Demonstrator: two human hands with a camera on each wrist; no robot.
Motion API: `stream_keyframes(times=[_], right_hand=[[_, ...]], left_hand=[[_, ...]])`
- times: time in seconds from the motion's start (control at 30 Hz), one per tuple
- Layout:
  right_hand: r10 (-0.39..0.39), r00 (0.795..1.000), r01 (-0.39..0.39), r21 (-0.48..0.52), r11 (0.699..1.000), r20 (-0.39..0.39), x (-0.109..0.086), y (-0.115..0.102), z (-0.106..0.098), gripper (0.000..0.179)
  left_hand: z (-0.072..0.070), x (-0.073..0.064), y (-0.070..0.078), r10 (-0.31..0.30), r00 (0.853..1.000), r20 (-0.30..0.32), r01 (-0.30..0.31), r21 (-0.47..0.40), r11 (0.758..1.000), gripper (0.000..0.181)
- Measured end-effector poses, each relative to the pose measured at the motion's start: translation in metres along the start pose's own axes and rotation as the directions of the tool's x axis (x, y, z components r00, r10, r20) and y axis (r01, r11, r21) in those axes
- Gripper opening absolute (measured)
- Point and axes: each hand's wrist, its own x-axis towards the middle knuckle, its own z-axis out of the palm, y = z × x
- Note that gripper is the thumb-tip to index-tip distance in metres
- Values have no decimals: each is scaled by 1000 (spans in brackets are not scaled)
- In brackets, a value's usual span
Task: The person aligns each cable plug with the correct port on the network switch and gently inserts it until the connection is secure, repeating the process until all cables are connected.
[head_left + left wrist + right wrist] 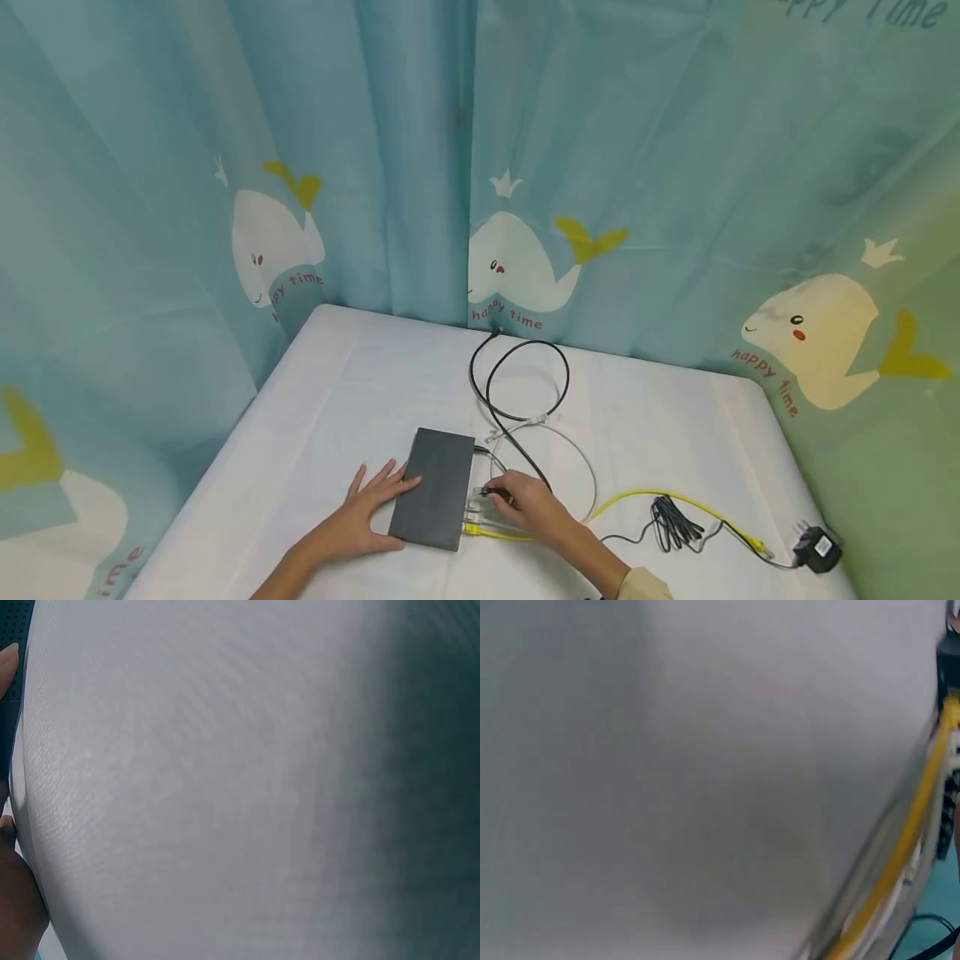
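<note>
A flat dark-grey network switch [435,492] lies on the white table, its row of ports facing right. My left hand [352,521] rests against its left side with fingers spread, the index finger on the top and the thumb at the near corner. Beside the ports, my right hand [536,510] pinches the plug end of a black network cable [531,457], its clear tip [477,492] pointing at the switch. Just nearer than that, a yellow cable [498,534] and pale grey cables run into the ports. A thin black power lead [483,450] enters at the far end.
The black cable's loop and a pale grey cable [588,467] lie behind my right hand. Toward the right are the yellow cable's free end [761,547], a bundled black cord [673,525] and a power adapter [817,550]. Curtains [420,167] hang behind the table.
</note>
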Motion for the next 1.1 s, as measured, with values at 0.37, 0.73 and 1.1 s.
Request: stream_keyframes(times=[0.37, 0.73, 1.1], right_hand=[[120, 988, -122, 13, 992, 102, -2, 3, 17, 11], [155, 983, -167, 126, 978, 100, 3, 5, 25, 14], [190, 978, -204, 195, 959, 90, 2, 7, 25, 12]], left_hand=[[4, 3, -1, -40, 999, 37, 41, -13, 999, 80], [0, -2, -1, -18, 1000, -20, 19, 20, 1000, 78], [0, 1, 0, -13, 1000, -8, 14, 24, 1000, 80]])
